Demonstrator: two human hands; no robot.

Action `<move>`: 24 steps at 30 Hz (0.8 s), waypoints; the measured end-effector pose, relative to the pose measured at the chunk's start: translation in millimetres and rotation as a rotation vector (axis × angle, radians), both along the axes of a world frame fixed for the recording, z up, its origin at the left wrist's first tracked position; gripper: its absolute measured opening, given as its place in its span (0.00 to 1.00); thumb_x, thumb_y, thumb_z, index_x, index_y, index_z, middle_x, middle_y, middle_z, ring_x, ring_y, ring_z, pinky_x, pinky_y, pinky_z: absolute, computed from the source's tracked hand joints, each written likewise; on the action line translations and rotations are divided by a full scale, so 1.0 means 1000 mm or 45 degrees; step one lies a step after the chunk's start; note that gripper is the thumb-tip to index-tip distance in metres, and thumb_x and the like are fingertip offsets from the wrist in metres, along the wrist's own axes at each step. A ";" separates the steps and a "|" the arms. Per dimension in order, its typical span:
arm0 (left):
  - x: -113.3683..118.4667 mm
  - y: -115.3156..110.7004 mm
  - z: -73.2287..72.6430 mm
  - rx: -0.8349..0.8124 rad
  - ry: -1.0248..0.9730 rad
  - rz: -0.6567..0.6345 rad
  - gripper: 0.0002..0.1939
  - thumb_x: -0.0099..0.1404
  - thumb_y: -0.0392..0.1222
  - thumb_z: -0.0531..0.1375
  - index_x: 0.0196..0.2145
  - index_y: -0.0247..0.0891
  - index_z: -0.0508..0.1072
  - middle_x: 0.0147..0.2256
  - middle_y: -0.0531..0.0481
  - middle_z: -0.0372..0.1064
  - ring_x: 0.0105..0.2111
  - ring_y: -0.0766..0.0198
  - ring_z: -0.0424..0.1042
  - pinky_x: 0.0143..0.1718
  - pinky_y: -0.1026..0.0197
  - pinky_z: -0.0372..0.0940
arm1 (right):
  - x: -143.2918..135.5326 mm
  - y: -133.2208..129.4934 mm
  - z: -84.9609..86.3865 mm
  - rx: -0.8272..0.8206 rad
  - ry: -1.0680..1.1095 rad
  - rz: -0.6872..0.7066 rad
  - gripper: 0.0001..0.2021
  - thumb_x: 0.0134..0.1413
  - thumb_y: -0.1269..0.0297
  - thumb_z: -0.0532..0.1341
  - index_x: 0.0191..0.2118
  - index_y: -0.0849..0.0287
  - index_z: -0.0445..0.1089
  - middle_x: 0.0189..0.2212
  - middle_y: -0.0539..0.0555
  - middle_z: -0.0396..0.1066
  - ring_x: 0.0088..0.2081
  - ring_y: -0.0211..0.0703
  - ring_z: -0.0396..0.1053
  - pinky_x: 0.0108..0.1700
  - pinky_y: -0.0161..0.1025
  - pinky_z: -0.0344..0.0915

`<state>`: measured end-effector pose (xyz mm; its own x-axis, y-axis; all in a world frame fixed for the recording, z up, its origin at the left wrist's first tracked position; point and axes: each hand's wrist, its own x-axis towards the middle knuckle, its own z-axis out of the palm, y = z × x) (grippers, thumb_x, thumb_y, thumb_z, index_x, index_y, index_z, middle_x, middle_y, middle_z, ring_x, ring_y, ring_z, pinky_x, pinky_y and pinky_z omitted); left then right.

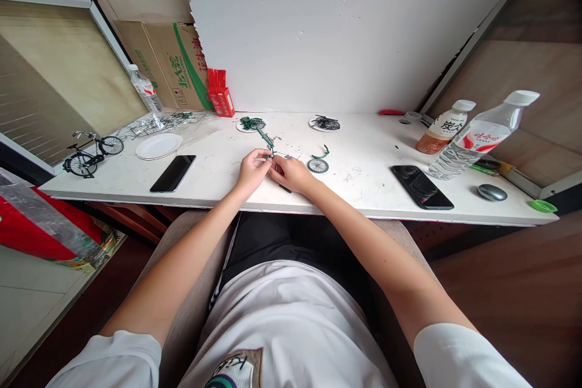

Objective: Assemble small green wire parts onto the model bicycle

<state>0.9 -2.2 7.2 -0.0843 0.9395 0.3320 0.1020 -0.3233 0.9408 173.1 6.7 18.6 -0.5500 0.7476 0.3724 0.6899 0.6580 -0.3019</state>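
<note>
My left hand and my right hand meet over the white table, both pinching a small green model bicycle frame that reaches away from the fingers. A loose green wheel with a curved green mudguard lies just right of my right hand. Farther back sit one white dish of green parts and another of dark parts.
A finished dark model bicycle, a white plate and a black phone lie at left. Another phone, two bottles, a grey mouse and a green cap are at right. A red box stands at the back.
</note>
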 end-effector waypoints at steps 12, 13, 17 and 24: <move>0.000 0.000 0.000 0.002 0.003 -0.003 0.12 0.64 0.38 0.65 0.46 0.37 0.76 0.51 0.41 0.79 0.41 0.60 0.80 0.44 0.59 0.74 | 0.000 0.000 0.000 -0.023 0.011 0.010 0.13 0.76 0.56 0.57 0.51 0.59 0.73 0.39 0.57 0.82 0.35 0.47 0.76 0.36 0.37 0.58; 0.000 0.000 0.000 0.001 0.003 -0.004 0.12 0.64 0.38 0.65 0.46 0.38 0.76 0.51 0.41 0.79 0.40 0.60 0.80 0.44 0.59 0.74 | 0.000 0.000 0.000 -0.023 0.011 0.009 0.13 0.76 0.55 0.57 0.51 0.59 0.73 0.39 0.57 0.82 0.35 0.47 0.76 0.37 0.37 0.58; 0.000 0.000 0.000 0.000 0.003 -0.007 0.12 0.64 0.38 0.65 0.46 0.37 0.76 0.51 0.41 0.78 0.40 0.61 0.80 0.44 0.59 0.74 | 0.000 0.000 -0.001 -0.008 0.020 0.009 0.13 0.76 0.55 0.57 0.50 0.58 0.73 0.38 0.57 0.82 0.35 0.47 0.76 0.36 0.37 0.57; -0.001 0.001 -0.002 0.008 -0.002 -0.008 0.12 0.64 0.38 0.65 0.46 0.38 0.77 0.51 0.41 0.79 0.39 0.61 0.80 0.43 0.59 0.74 | 0.000 -0.002 0.001 -0.013 0.011 -0.002 0.13 0.76 0.56 0.57 0.49 0.59 0.73 0.39 0.57 0.82 0.35 0.47 0.76 0.36 0.38 0.58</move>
<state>0.0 -0.8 5.6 -0.0789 0.9379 0.3378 0.0989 -0.3298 0.9389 172.8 5.1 19.6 -0.5456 0.7523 0.3692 0.6883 0.6536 -0.3147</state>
